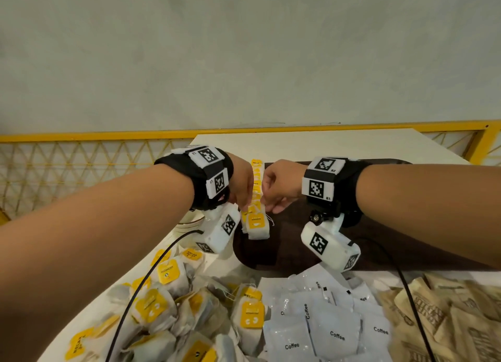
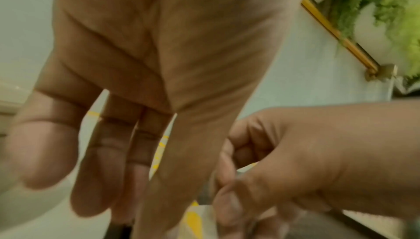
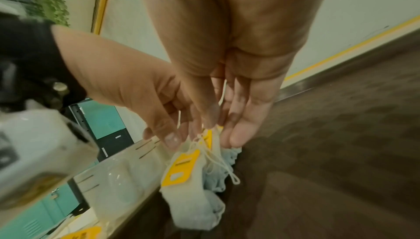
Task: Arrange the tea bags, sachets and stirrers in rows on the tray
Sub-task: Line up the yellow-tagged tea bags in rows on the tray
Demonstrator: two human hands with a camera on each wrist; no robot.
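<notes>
Grey plaster wall and a yellow lattice rail back a white table (image 1: 339,142), where a dark wooden tray (image 1: 393,242) lies crosswise. Down the tray's left end runs a row of tea bags (image 1: 256,182) with yellow tags, and both hands meet at its near end. The left hand (image 1: 241,184) points fingers downward onto the row; the right hand (image 1: 282,184) is curled in close beside it, fingertips at the newest tea bag (image 1: 256,224). Judging by this, the tea-bag row is being extended and squared up – sachets and stirrers have not reached the tray.

Loose stock waits in front: a heap of tea bags (image 1: 173,315), white coffee sachets (image 1: 325,321) and brown sachets (image 1: 447,315). No stirrers show.

From the right wrist, the thumb and fingers of the right hand (image 3: 227,99) close around a string above a tea bag (image 3: 193,180) with its yellow tag, the left fingers (image 3: 170,135) touching the same bundle – detail the head view hides. The left wrist view is blurred, showing mostly straight fingers (image 2: 145,162).

Next likely calls for laying this bag flat, overlapping its neighbour, then freeing the string
</notes>
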